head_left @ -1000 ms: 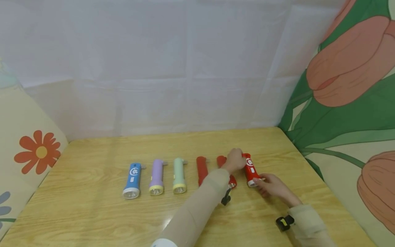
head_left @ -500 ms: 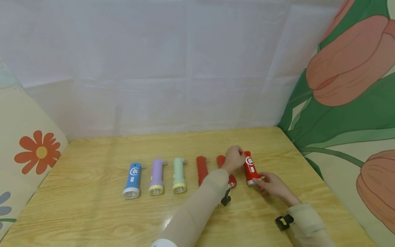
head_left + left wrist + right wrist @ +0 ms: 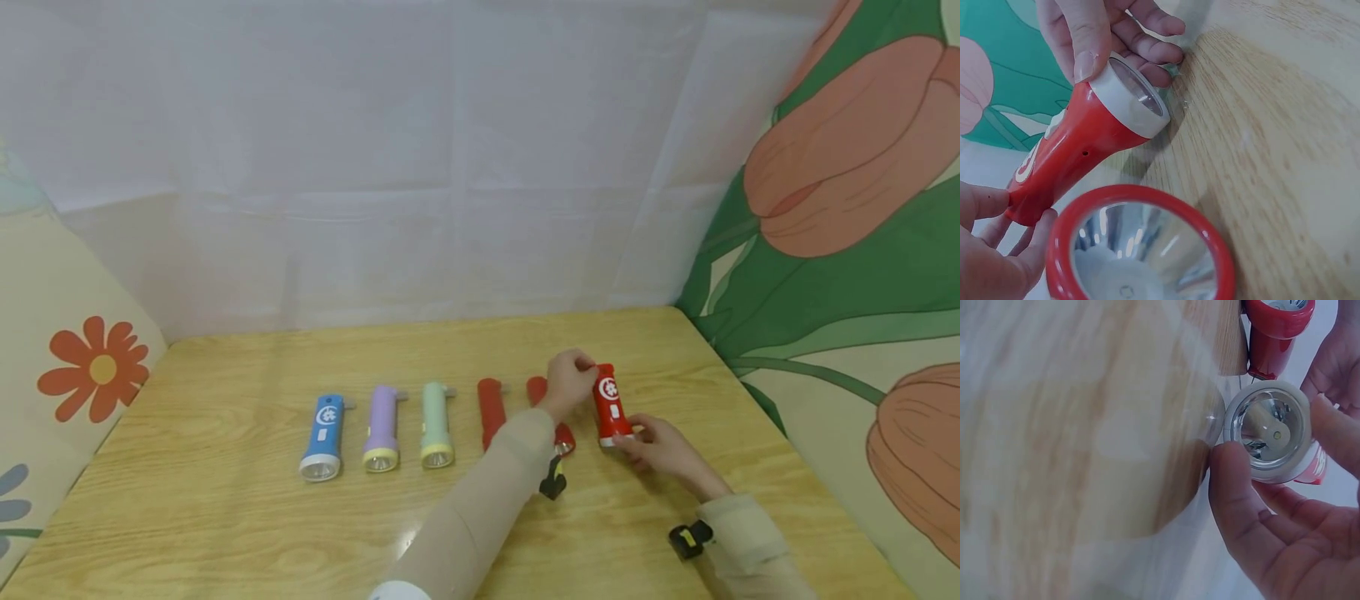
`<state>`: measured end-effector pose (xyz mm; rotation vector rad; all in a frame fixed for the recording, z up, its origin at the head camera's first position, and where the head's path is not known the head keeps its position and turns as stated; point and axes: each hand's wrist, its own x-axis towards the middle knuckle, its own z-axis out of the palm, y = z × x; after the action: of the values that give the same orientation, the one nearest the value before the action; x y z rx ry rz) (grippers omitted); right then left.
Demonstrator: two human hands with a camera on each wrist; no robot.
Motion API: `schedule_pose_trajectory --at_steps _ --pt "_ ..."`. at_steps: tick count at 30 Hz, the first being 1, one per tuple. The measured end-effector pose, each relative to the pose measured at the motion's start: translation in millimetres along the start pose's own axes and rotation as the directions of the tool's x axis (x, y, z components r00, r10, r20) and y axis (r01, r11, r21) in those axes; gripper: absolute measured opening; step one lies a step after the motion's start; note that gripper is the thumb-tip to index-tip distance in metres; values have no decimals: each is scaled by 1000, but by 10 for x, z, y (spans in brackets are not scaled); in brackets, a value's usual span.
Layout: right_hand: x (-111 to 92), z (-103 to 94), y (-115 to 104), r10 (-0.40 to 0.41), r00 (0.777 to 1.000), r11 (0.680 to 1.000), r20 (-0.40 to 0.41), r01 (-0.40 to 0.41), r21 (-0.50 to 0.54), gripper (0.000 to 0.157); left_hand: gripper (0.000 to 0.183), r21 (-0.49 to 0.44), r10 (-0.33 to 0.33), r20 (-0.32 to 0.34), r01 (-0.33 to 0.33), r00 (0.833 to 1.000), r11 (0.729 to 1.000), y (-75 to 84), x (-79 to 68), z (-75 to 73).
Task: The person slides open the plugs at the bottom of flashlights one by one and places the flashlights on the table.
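Note:
A red flashlight with a white rim (image 3: 611, 408) lies at the right end of a row of flashlights, its lens facing the person. My left hand (image 3: 570, 385) pinches its tail end between thumb and fingers. At the lens end, my right hand (image 3: 660, 447) holds the white rim (image 3: 1300, 444), thumb on one side and fingers on the other. Just left of it is an all-red flashlight (image 3: 564, 440), partly covered by my left hand and forearm; its wide reflector (image 3: 1147, 250) fills the front of the left wrist view.
Further left on the wooden table (image 3: 225, 533) lie another red flashlight (image 3: 491, 412), a mint green one (image 3: 435, 425), a purple one (image 3: 382, 425) and a blue one (image 3: 324, 433). A white cloth (image 3: 375, 208) hangs behind the table, and a flowered panel (image 3: 847, 333) stands on the right.
The white-rimmed flashlight has turned straighter, its tail swinging slightly right, and has shifted a little toward the back. Both hands have moved slightly back with it.

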<state>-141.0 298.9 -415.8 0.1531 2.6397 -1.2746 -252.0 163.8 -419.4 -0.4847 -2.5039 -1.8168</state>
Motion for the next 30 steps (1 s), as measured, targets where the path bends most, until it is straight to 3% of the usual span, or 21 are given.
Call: schedule_pose_trajectory --at_steps 20,25,30 --pt "2 -43 10 17 1000 1000 21 -17 9 55 4 -70 11 -54 -15 998 997 -5 -1 25" --pt "19 -101 58 -50 998 998 49 49 28 49 6 -71 17 -69 -22 997 997 4 -10 30" --pt "38 -157 77 -63 998 997 26 62 34 47 7 -87 5 -68 -11 998 996 7 -14 25"
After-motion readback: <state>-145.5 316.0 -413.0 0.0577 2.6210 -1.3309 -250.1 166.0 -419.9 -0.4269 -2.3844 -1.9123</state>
